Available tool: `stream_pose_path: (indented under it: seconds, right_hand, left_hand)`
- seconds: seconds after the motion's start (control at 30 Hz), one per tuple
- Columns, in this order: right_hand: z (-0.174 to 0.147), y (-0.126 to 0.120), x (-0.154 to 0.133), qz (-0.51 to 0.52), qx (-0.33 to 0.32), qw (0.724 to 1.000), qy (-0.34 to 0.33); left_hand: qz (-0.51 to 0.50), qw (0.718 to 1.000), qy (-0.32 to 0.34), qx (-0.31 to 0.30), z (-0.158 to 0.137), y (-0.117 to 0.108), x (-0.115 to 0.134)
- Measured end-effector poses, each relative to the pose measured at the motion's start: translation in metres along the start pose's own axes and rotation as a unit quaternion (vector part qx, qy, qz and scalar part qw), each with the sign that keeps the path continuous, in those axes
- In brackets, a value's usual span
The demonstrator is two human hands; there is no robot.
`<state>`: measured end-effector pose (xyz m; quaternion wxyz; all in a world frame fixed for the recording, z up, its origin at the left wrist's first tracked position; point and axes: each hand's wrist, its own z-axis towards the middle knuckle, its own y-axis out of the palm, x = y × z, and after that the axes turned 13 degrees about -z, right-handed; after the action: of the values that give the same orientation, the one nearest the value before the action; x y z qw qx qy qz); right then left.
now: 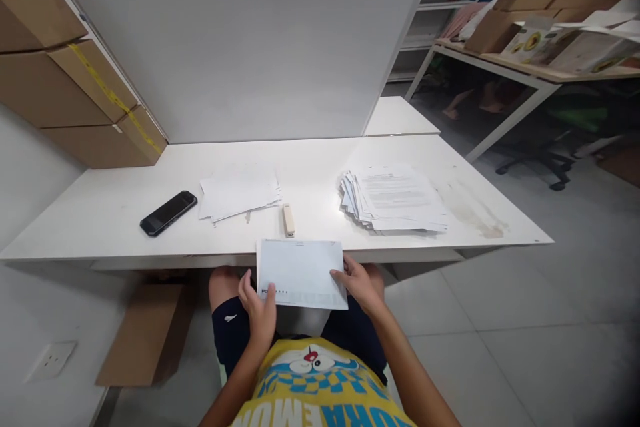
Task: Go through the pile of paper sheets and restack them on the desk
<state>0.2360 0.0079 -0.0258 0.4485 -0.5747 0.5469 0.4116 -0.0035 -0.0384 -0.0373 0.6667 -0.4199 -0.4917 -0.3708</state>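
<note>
Between my two hands, over my lap at the desk's front edge, are a few sheets of paper, the top one pale blue with small print along its lower edge. My left hand holds their lower left corner, thumb on top. The right edge is pinched by my right hand, with its other fingers underneath. Just beyond the sheets lies a cream stapler. A loose stack of white paper is to its left, and a thicker pile of printed sheets to its right.
A black phone lies on the left of the white desk. Behind stands a whiteboard, with cardboard boxes stacked at its left. Another box sits below the desk. At right is a second table holding boxes.
</note>
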Motion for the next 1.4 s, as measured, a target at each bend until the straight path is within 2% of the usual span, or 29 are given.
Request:
stream_pose_path:
  seconds: [0.03, 0.1, 0.17, 0.23, 0.37, 0.5, 0.57, 0.63, 0.77, 0.9, 1.07, 1.17, 1.27, 1.33, 1.4]
  right_hand:
    - [0.001, 0.0, 0.001, -0.007, 0.002, 1.0, -0.002]
    - [0.003, 0.0, 0.003, -0.022, 0.013, 1.0, -0.01]
    - [0.006, 0.0, 0.004, -0.04, 0.03, 0.999, -0.017]
    - [0.009, -0.001, 0.003, -0.054, 0.049, 0.997, -0.021]
    - [0.019, -0.007, 0.002, -0.104, 0.097, 0.99, -0.013]
    - [0.032, -0.027, 0.01, -0.163, 0.127, 0.978, -0.041]
    - [0.036, -0.039, 0.015, -0.182, 0.144, 0.971, -0.056]
    - [0.037, -0.051, 0.015, -0.181, 0.153, 0.97, -0.058]
    - [0.032, -0.065, 0.006, -0.161, 0.154, 0.974, -0.041]
    - [0.028, -0.069, -0.005, -0.163, 0.154, 0.974, -0.034]
    - [0.028, -0.067, -0.011, -0.161, 0.129, 0.977, -0.049]
    - [0.031, -0.067, -0.011, -0.159, 0.114, 0.98, -0.045]
    - [0.034, -0.072, -0.008, -0.154, 0.112, 0.981, -0.036]
    - [0.036, -0.075, -0.004, -0.153, 0.113, 0.981, -0.032]
    - [0.036, -0.076, -0.001, -0.151, 0.115, 0.981, -0.029]
  left_hand:
    - [-0.053, 0.997, -0.064, -0.003, 0.005, -0.003, -0.003]
    - [-0.149, 0.975, -0.158, -0.052, 0.015, -0.007, -0.005]
    - [-0.203, 0.956, -0.191, -0.096, 0.022, -0.009, -0.004]
    - [-0.212, 0.956, -0.176, -0.101, 0.026, -0.007, -0.002]
    - [-0.206, 0.963, -0.163, -0.055, 0.03, 0.002, -0.003]
    - [-0.219, 0.963, -0.155, -0.028, 0.031, 0.012, -0.006]
    - [-0.208, 0.968, -0.136, -0.045, 0.03, 0.018, -0.006]
    - [-0.198, 0.967, -0.13, -0.089, 0.029, 0.024, -0.003]
    - [-0.205, 0.959, -0.129, -0.149, 0.027, 0.038, 0.007]
    - [-0.21, 0.956, -0.123, -0.163, 0.028, 0.046, 0.018]
    - [-0.194, 0.961, -0.127, -0.153, 0.023, 0.044, 0.02]
    - [-0.12, 0.986, -0.071, -0.095, 0.018, 0.039, 0.017]
    - [-0.006, 0.998, 0.036, -0.051, 0.024, 0.035, 0.02]
    - [0.065, 0.987, 0.113, -0.089, 0.038, 0.037, 0.025]
    - [0.122, 0.962, 0.181, -0.164, 0.057, 0.043, 0.031]
